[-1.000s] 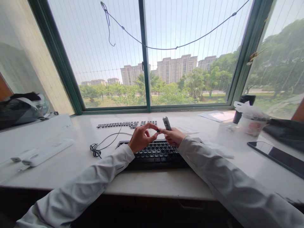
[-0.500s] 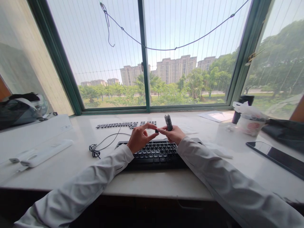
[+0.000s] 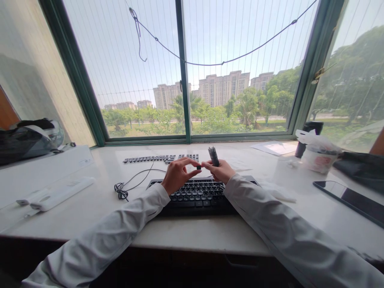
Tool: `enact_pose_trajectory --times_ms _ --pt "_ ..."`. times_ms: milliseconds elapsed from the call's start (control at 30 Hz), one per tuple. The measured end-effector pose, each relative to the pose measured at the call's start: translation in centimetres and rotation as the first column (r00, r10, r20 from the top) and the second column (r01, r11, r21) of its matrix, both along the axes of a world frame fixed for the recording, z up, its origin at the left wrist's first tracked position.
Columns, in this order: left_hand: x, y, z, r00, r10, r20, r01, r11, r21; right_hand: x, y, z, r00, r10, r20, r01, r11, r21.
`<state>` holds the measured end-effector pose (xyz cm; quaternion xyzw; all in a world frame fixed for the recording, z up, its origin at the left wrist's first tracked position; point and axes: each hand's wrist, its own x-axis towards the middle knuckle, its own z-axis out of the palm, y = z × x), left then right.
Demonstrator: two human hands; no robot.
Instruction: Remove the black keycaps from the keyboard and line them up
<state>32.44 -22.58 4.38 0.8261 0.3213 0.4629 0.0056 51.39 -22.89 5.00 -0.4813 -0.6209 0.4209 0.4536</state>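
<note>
My left hand (image 3: 177, 174) hovers over the black keyboard (image 3: 198, 195) and pinches a small black keycap (image 3: 198, 167) between thumb and fingertips. My right hand (image 3: 221, 171) is closed round a dark slim tool (image 3: 213, 155) that sticks up from its fist, and its fingertips almost meet the keycap. Both hands sit above the keyboard's back rows. A row of loose black keycaps (image 3: 160, 159) lies on the counter behind the keyboard.
The keyboard's coiled cable (image 3: 121, 190) lies to its left. A white power strip (image 3: 58, 193) is at the left, a white box (image 3: 45, 164) behind it. A phone (image 3: 351, 199), a bagged cup (image 3: 316, 154) and papers (image 3: 274, 147) are at the right.
The hands have barely shifted. The left fingers have closed a little more round the keycap, and the tool in the right hand stands slightly more upright than a second ago.
</note>
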Motion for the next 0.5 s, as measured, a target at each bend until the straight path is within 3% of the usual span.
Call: enact_pose_trajectory --times_ms 100,200,300,400,500 --pt "0.0 0.2 -0.2 0.999 -0.015 -0.045 0.014 1.0 -0.016 0.2 0.4 -0.4 0.995 -0.003 0.104 0.0 0.999 0.035" --pt "-0.1 0.5 -0.4 0.995 -0.002 -0.098 0.001 1.0 -0.014 0.4 0.6 -0.6 0.948 -0.094 0.303 0.025 0.974 0.224" --pt "-0.3 0.8 -0.7 0.989 0.056 -0.137 -0.055 0.998 0.007 0.6 0.4 -0.7 0.76 -0.297 0.577 0.015 0.897 0.442" --pt "-0.5 1.1 -0.9 0.977 0.135 -0.166 -0.131 0.991 0.035 0.7 0.2 -0.8 0.558 -0.389 0.734 0.005 0.885 0.465" --pt "-0.8 1.2 -0.6 0.961 0.19 -0.203 -0.18 0.981 0.065 0.8 0.3 -0.8 0.518 -0.401 0.756 0.037 0.893 0.448"
